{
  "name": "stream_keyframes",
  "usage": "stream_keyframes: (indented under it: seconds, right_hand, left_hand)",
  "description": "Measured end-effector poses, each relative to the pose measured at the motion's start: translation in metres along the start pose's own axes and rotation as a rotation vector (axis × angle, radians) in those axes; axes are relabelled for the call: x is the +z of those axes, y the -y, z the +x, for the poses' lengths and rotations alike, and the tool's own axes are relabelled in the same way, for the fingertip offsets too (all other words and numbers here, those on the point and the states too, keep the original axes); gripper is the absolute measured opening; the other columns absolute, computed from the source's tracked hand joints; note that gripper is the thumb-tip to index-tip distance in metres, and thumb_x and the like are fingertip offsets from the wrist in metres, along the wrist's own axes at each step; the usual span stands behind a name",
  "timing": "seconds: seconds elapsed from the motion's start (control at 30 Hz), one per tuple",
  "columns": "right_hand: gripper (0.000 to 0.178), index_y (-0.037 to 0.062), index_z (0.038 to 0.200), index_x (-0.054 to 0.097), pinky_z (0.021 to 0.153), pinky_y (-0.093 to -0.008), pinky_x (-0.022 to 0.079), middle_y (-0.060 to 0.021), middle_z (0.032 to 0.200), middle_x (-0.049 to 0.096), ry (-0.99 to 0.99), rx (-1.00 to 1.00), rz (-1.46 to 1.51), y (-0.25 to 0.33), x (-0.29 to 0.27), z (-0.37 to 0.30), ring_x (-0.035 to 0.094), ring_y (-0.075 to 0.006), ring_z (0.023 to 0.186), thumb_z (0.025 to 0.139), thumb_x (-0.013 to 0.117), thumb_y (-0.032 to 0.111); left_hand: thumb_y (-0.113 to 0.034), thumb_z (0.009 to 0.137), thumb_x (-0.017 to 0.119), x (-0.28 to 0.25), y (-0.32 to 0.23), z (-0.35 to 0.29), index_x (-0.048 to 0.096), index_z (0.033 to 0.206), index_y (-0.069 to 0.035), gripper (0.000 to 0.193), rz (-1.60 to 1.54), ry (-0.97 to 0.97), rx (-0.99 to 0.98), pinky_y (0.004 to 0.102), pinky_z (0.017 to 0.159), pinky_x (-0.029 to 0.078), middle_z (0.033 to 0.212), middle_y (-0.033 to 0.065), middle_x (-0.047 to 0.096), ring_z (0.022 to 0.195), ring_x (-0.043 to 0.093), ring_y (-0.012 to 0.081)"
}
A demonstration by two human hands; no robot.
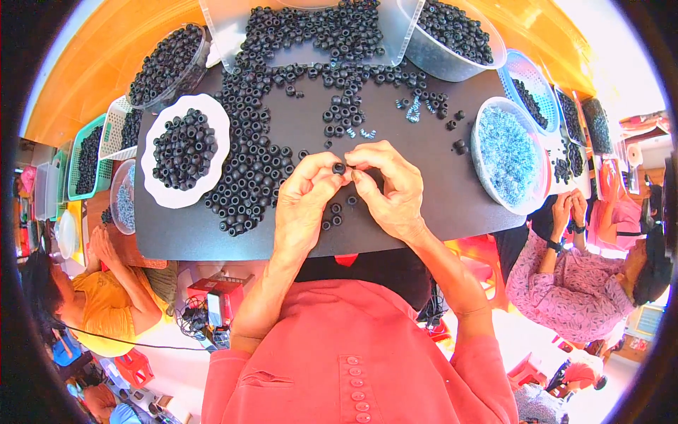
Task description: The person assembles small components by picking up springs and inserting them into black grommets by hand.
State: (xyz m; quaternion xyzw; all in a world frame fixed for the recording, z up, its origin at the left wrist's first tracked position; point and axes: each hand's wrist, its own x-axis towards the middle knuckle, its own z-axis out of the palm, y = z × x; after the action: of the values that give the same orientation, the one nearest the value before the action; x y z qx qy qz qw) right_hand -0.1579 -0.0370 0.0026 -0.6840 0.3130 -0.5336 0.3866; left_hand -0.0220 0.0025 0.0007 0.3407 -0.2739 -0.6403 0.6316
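Above the near part of the dark table (438,205), my two hands meet. Between the thumb and fingers of my left hand (305,201) is a small round black plastic piece (339,169) with a hole. My right hand (393,191) is pinched against the same piece; whether something tiny is in its fingertips is hidden. A few loose black pieces (337,220) lie beneath my hands. Just beyond are small metal coil springs (367,133). A wide spread of black pieces (254,169) covers the table left of my hands and reaches to the far side.
On the left stands a scalloped white plate (150,152) heaped with black pieces. A clear bin (219,35) lies tipped at the far side, between tubs of black pieces. At right is a bowl of springs (507,148). People sit at left (113,304) and right (565,283).
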Motion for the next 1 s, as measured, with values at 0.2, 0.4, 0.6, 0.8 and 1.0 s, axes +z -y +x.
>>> stream_keyframes:
  seconds: [0.2, 0.4, 0.6, 0.8, 1.0]
  right_hand:
    - [0.021, 0.0027, 0.092, 0.064, 0.066, -0.0267, 0.049, -0.0080, 0.088, 0.062, 0.076, -0.138, -0.194, 0.005, -0.003, 0.003, 0.060, -0.0156, 0.078, 0.074, 0.062, -0.007]
    - [0.016, 0.0030, 0.090, 0.064, 0.063, -0.0255, 0.048, -0.0066, 0.079, 0.062, -0.088, -0.022, -0.322, -0.002, -0.026, 0.026, 0.060, -0.0133, 0.068, 0.076, 0.061, -0.004]
    - [0.016, 0.0030, 0.093, 0.066, 0.059, -0.0260, 0.046, -0.0065, 0.080, 0.062, 0.132, 0.116, -0.435, -0.039, -0.049, 0.060, 0.057, -0.0125, 0.065, 0.076, 0.063, 0.003]
    - [0.021, 0.0030, 0.094, 0.067, 0.059, -0.0270, 0.045, -0.0076, 0.078, 0.062, 0.266, 0.066, -0.583, -0.051, -0.046, 0.071, 0.056, -0.0137, 0.064, 0.075, 0.067, 0.009]
    - [0.024, 0.0030, 0.101, 0.065, 0.058, -0.0243, 0.046, -0.0071, 0.079, 0.065, 0.174, 0.160, -0.457, -0.049, -0.054, 0.065, 0.054, -0.0087, 0.062, 0.078, 0.065, 0.008]
  left_hand:
    - [0.004, 0.086, 0.054, -0.009, 0.002, -0.002, 0.058, 0.105, -0.003, 0.020, 0.061, 0.025, 0.035, 0.0207, 0.077, 0.046, 0.092, 0.0032, 0.062, 0.084, 0.058, 0.0084]
    - [-0.001, 0.088, 0.053, -0.004, -0.001, 0.000, 0.058, 0.101, -0.002, 0.014, -0.026, 0.005, -0.043, 0.0274, 0.086, 0.045, 0.091, 0.0050, 0.062, 0.085, 0.060, 0.0124]
    - [-0.004, 0.088, 0.054, -0.006, 0.000, -0.001, 0.058, 0.101, -0.002, 0.013, -0.036, 0.053, -0.045, 0.0294, 0.088, 0.044, 0.093, 0.0063, 0.062, 0.090, 0.059, 0.0140]
    - [-0.006, 0.088, 0.054, -0.008, 0.000, -0.001, 0.057, 0.102, -0.001, 0.014, -0.051, 0.051, -0.063, 0.0301, 0.088, 0.044, 0.094, 0.0067, 0.062, 0.090, 0.059, 0.0145]
    - [-0.006, 0.085, 0.058, -0.010, 0.001, 0.000, 0.058, 0.101, -0.002, 0.017, -0.092, 0.040, -0.069, 0.0326, 0.089, 0.044, 0.092, 0.0100, 0.064, 0.090, 0.061, 0.0187]
